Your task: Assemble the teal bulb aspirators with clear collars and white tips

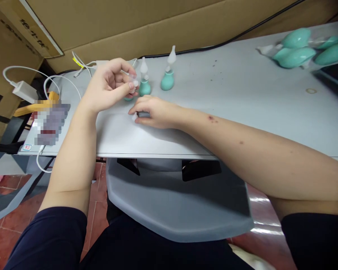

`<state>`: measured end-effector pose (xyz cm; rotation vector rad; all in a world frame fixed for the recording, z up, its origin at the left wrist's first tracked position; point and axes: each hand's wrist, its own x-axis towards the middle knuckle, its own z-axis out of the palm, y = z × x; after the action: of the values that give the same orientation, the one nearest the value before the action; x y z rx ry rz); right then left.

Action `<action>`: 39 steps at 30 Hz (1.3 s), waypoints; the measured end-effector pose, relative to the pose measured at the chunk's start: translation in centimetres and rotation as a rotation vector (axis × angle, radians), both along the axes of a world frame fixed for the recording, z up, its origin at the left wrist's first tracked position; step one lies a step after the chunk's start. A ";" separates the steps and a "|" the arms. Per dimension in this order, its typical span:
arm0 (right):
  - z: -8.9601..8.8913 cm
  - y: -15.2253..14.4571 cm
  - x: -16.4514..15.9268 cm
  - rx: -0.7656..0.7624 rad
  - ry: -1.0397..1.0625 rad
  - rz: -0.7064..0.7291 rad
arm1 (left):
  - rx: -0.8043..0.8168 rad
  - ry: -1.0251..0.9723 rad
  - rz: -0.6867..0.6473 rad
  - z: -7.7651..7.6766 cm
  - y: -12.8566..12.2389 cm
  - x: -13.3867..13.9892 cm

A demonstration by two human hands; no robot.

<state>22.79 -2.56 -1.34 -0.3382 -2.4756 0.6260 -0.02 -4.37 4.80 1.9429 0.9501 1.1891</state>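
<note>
Nearest the body, a gray plastic piece (180, 213) sits below the front edge of the table (242, 90). Just above the tabletop, the person's right hand (157, 112) has its thumb and forefinger bent around a small whitish part (135, 117), pinching it low, near the surface. A little farther in, the left hand (115, 82) is raised, its thumb and fingers gripping a small translucent part (135, 84); its exact shape is too small to tell. Partly hidden behind those fingers is a green bulb (128, 98). Beside it, two more bulbs stand upright on the table, a middle bulb (144, 88) and a right-hand bulb (167, 81), each topped by a pale tapered nozzle. At the far right lies a cluster of green bulbs (295, 56). A black cable (214, 47) runs along the back, before a brown cardboard wall (146, 24).
</note>
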 end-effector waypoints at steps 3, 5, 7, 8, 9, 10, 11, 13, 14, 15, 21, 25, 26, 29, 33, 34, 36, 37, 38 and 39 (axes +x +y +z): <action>0.3 0.0 0.5 -0.087 0.029 0.005 | -0.023 0.063 0.035 0.0 0.1 0.0; 0.6 0.0 1.1 -0.197 0.099 -0.048 | -0.020 0.086 0.061 0.0 0.1 -0.1; 0.9 0.2 1.5 -0.314 0.225 -0.142 | -0.009 0.088 0.065 0.0 0.1 -0.1; 1.1 0.4 1.6 -0.363 0.304 -0.178 | -0.007 0.085 0.056 -0.1 0.1 -0.1; 1.2 0.5 1.6 -0.402 0.387 -0.193 | -0.008 0.079 0.042 -0.1 0.1 0.0; 1.4 0.5 1.5 -0.432 0.463 -0.185 | -0.014 0.071 0.024 -0.1 0.0 0.1; 1.5 0.6 1.4 -0.451 0.532 -0.166 | -0.021 0.058 0.008 -0.1 -0.1 0.3; 1.8 0.5 1.1 -0.467 0.622 -0.120 | -0.052 0.033 -0.013 0.0 -0.4 0.7; 1.9 0.4 1.0 -0.468 0.636 -0.116 | -0.075 0.027 -0.015 0.0 -0.5 0.8; 2.0 0.3 1.0 -0.469 0.627 -0.128 | -0.100 0.026 -0.013 0.1 -0.7 1.0; 2.1 0.1 1.4 -0.440 0.518 -0.277 | -0.182 0.013 0.021 0.7 -1.5 1.8; 1.6 0.0 0.7 -0.433 0.608 -0.322 | -0.181 0.007 0.083 0.7 -1.7 2.2; 1.5 -0.1 0.4 -0.437 0.642 -0.319 | -0.174 0.003 0.090 0.7 -1.6 2.3; 1.4 -0.3 0.0 -0.431 0.719 -0.294 | -0.153 -0.005 0.105 0.3 -1.3 2.5; 1.8 -0.6 0.1 -0.446 0.691 -0.315 | -0.113 -0.020 0.091 -0.2 -0.9 2.5; 1.9 -0.6 0.1 -0.462 0.669 -0.317 | -0.103 -0.021 0.090 -0.3 -0.9 2.5; 2.1 -0.6 0.2 -0.494 0.636 -0.297 | -0.093 -0.015 0.102 -0.4 -0.9 2.5; 2.1 -0.6 0.2 -0.509 0.631 -0.280 | -0.092 -0.009 0.109 -0.4 -1.0 2.5; 2.2 -0.4 0.2 -0.530 0.626 -0.268 | -0.086 -0.007 0.111 -0.4 -1.0 2.5; 2.2 -0.3 0.2 -0.555 0.619 -0.259 | -0.077 -0.008 0.109 -0.5 -1.1 2.5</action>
<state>22.98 -2.86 0.84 -0.5629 -1.6137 1.1062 2.45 -5.45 4.31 1.8446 1.0930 1.2023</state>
